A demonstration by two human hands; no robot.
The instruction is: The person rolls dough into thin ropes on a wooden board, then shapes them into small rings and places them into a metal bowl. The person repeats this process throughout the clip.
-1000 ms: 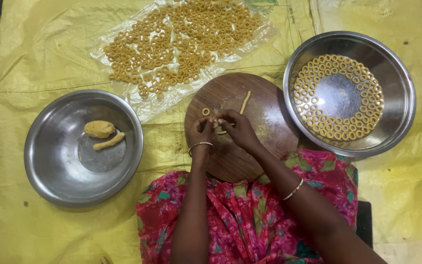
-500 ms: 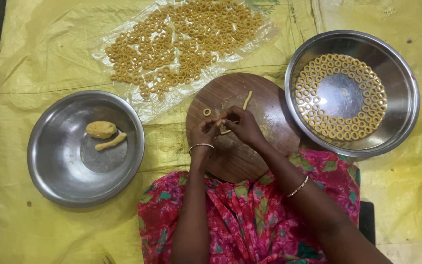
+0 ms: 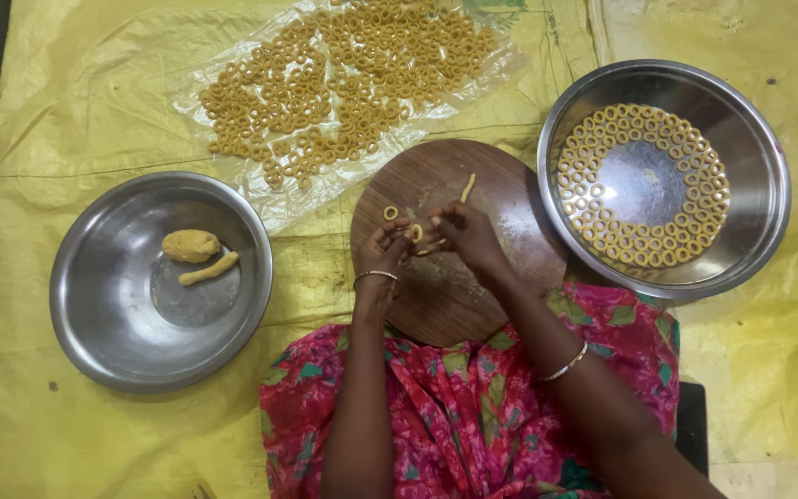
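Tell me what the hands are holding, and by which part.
A small strip of dough, curled toward a ring, pinched between the fingertips of the left hand and right hand over the round wooden board; exact grip points too small to tell.

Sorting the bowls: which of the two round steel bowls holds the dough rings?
The round steel bowl on the right, with small dough rings circling inside; the left steel bowl holds only a dough lump and a roll.

Even soft light, sharp focus, glare on steel bowls (image 3: pixel 665 176).
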